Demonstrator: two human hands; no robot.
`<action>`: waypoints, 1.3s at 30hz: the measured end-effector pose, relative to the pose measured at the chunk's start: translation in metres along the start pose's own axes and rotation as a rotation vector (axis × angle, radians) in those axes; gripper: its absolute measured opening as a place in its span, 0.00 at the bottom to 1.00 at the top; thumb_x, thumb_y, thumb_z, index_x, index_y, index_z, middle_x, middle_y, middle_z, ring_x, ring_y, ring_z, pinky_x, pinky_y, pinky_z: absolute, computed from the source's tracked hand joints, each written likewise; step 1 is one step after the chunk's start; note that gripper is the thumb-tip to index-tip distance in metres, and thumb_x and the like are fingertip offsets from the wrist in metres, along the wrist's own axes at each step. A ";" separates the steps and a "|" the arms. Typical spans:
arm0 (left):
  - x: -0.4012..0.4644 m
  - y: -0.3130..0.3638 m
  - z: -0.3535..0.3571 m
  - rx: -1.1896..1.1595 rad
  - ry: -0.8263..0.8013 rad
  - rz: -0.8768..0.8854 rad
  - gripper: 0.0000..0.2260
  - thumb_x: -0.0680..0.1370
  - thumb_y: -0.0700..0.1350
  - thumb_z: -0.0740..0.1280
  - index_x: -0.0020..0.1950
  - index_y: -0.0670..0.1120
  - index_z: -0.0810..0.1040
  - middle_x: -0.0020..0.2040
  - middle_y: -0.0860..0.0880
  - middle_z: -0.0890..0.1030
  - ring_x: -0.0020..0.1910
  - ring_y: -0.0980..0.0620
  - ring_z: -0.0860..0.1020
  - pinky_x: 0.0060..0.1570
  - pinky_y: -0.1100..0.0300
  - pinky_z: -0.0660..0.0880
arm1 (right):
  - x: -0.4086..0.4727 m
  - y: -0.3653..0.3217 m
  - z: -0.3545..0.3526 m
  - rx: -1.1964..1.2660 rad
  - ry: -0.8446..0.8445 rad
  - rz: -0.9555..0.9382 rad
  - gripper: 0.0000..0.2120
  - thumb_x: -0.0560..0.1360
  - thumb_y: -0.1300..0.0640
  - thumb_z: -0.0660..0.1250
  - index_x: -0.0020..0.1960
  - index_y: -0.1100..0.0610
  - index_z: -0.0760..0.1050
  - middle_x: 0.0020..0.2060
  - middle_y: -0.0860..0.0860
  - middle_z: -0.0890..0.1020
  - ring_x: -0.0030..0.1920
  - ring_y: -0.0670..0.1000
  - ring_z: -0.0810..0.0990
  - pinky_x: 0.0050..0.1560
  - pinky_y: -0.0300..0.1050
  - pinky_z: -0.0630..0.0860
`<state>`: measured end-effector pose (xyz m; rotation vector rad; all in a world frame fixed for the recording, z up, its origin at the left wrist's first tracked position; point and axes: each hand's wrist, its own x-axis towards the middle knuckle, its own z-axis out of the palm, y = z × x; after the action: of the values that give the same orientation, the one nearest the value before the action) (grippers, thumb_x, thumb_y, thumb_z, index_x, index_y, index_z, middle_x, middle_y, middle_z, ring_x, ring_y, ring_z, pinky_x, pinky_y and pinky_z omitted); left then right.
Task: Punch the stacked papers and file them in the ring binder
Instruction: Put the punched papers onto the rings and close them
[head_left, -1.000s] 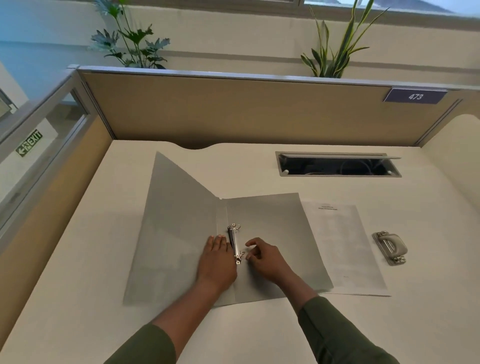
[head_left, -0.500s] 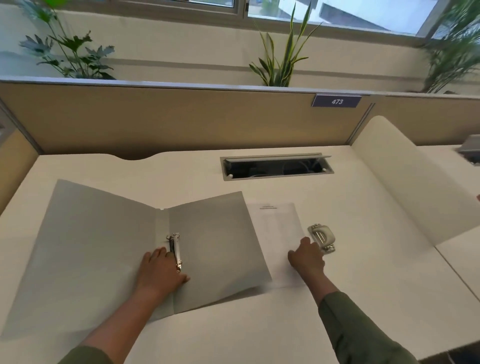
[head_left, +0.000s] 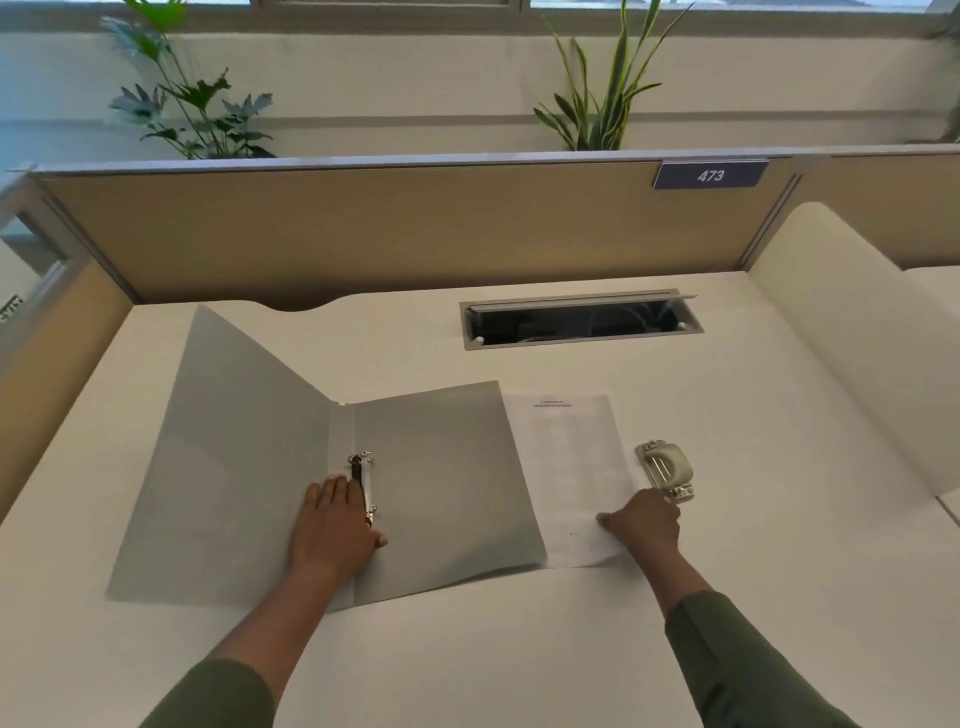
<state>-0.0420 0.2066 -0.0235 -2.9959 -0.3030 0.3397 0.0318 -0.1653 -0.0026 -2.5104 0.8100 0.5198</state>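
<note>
Papers (head_left: 571, 467) lay beside the open ring binder (head_left: 436, 483); the right hand (head_left: 647, 522) pinched their edge. The left hand (head_left: 332, 519) lay flat on the binder, fingers straight.

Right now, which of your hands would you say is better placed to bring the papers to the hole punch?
The right hand, probably. It already rests on the papers, with the hole punch just beyond its knuckles. The left hand lies flat on the open ring binder, further away.

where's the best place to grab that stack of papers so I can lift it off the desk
Probably the near right corner of the stack of papers, coming from the right, where the right hand already rests. The binder cover overlaps its left edge, so that side is blocked.
</note>
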 end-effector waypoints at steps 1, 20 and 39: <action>0.000 0.001 0.000 -0.002 -0.003 -0.003 0.43 0.71 0.66 0.64 0.76 0.41 0.58 0.76 0.43 0.62 0.77 0.47 0.57 0.75 0.49 0.49 | 0.001 0.001 -0.001 0.016 -0.009 -0.008 0.36 0.65 0.49 0.79 0.65 0.65 0.69 0.62 0.61 0.76 0.62 0.62 0.76 0.57 0.53 0.75; 0.000 0.006 -0.012 -0.062 -0.028 -0.005 0.37 0.67 0.63 0.69 0.69 0.45 0.66 0.64 0.47 0.76 0.67 0.49 0.70 0.71 0.50 0.57 | -0.036 0.001 -0.048 0.200 0.303 -0.336 0.16 0.72 0.55 0.70 0.59 0.53 0.74 0.51 0.57 0.82 0.49 0.62 0.81 0.43 0.46 0.69; -0.002 0.030 -0.049 -0.484 0.242 -0.020 0.15 0.78 0.47 0.62 0.62 0.43 0.71 0.57 0.43 0.77 0.56 0.41 0.76 0.55 0.51 0.69 | -0.071 -0.051 0.001 0.889 -0.189 -0.588 0.17 0.67 0.56 0.79 0.53 0.53 0.80 0.47 0.50 0.86 0.48 0.52 0.85 0.51 0.54 0.82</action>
<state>-0.0269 0.1722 0.0209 -3.4506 -0.4460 -0.1227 0.0094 -0.0959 0.0455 -1.6994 0.1282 0.1277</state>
